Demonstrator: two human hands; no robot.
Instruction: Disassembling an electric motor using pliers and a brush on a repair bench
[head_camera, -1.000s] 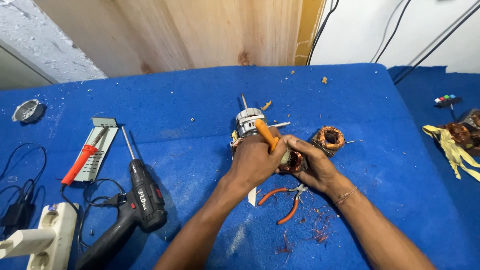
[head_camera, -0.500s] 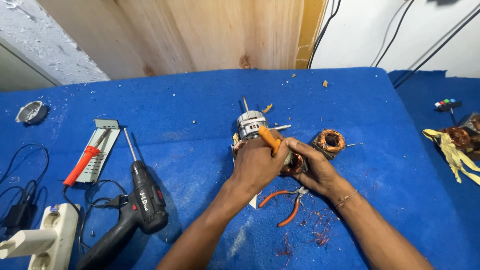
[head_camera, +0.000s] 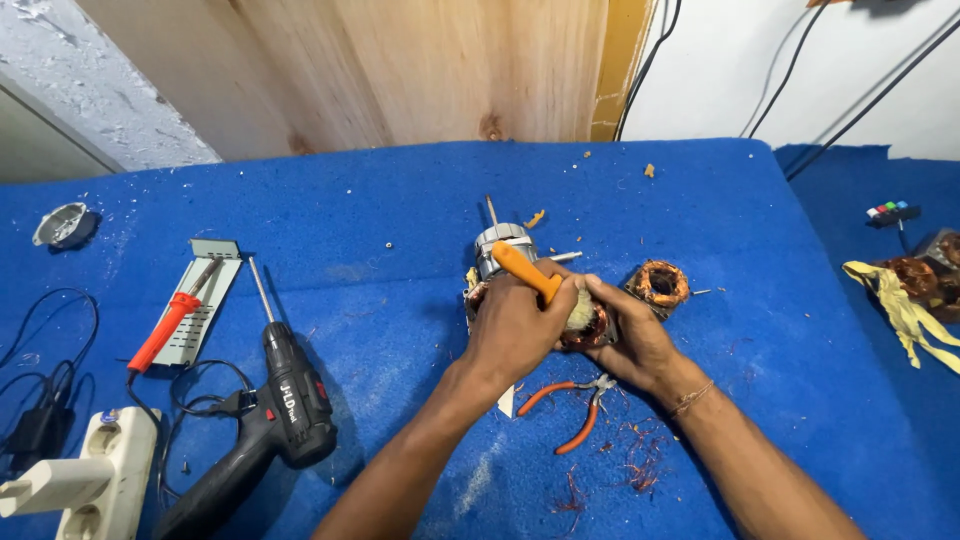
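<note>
My left hand (head_camera: 515, 325) grips a small brush with an orange handle (head_camera: 525, 272). Its pale bristles rest on a motor stator with copper windings (head_camera: 592, 335). My right hand (head_camera: 635, 340) holds that stator from the right side on the blue mat (head_camera: 400, 200). Just behind my hands stands a grey metal motor part with a thin shaft (head_camera: 500, 242). The hands hide most of the stator.
A second copper coil (head_camera: 660, 283) lies to the right, orange-handled pliers (head_camera: 575, 405) and copper wire scraps (head_camera: 640, 460) in front. To the left lie a black cordless drill (head_camera: 285, 400), a red soldering iron (head_camera: 170, 325) on a metal stand and a white power strip (head_camera: 100, 470). Yellow strips (head_camera: 900, 300) lie far right.
</note>
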